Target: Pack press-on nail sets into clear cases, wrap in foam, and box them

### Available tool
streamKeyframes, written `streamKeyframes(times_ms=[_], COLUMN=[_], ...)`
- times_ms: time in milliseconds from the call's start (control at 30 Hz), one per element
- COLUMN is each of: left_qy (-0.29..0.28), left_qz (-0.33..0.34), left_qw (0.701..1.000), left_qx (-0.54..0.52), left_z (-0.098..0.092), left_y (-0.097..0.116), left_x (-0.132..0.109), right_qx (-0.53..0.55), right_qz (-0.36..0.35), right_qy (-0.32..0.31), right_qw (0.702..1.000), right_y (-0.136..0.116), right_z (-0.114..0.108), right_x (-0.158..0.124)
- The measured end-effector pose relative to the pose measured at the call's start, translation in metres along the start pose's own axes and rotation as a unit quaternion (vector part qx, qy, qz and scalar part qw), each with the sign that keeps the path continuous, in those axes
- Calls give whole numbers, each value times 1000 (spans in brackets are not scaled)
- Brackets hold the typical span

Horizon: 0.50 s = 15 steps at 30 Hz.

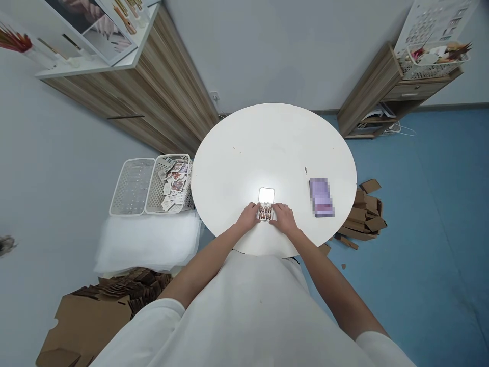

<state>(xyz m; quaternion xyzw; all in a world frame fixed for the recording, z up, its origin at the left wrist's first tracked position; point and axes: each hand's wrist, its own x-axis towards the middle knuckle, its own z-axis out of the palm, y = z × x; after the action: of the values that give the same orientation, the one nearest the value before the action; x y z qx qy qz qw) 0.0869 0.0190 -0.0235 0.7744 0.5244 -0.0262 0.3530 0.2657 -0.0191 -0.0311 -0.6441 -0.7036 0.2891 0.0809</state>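
A small clear case (265, 213) with its lid (266, 194) raised lies near the front edge of the white oval table (237, 153). Several brown, shiny nail-shaped pieces sit in rows inside it. My left hand (248, 216) grips the case's left side with thumb and fingertips. On the right side, my right hand (283, 218) holds it the same way. Further right on the table rests a blurred purple item (321, 198), which neither hand touches.
Left of the table are a white basket (152, 186) of printed cards and a stack of translucent sheets (145, 242). Cardboard (87, 323) lies at the lower left, more cardboard pieces (362, 216) on the right floor. Wooden cabinets (164, 81) stand behind.
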Motion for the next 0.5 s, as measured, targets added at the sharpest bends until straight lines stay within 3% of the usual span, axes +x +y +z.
streamKeyframes(times_ms=[367,500], left_qy=[7,14], left_qz=[28,30], left_qw=[999,998], left_qx=[-25,-51], left_z=[5,4], left_y=[-5,-6], left_x=[-2,-9], right_qx=[-6,48], right_qz=[5,3], right_qy=[-7,-21], right_qw=[1000,999], right_y=[-2,4], right_z=[-1,-5], right_x=[0,1])
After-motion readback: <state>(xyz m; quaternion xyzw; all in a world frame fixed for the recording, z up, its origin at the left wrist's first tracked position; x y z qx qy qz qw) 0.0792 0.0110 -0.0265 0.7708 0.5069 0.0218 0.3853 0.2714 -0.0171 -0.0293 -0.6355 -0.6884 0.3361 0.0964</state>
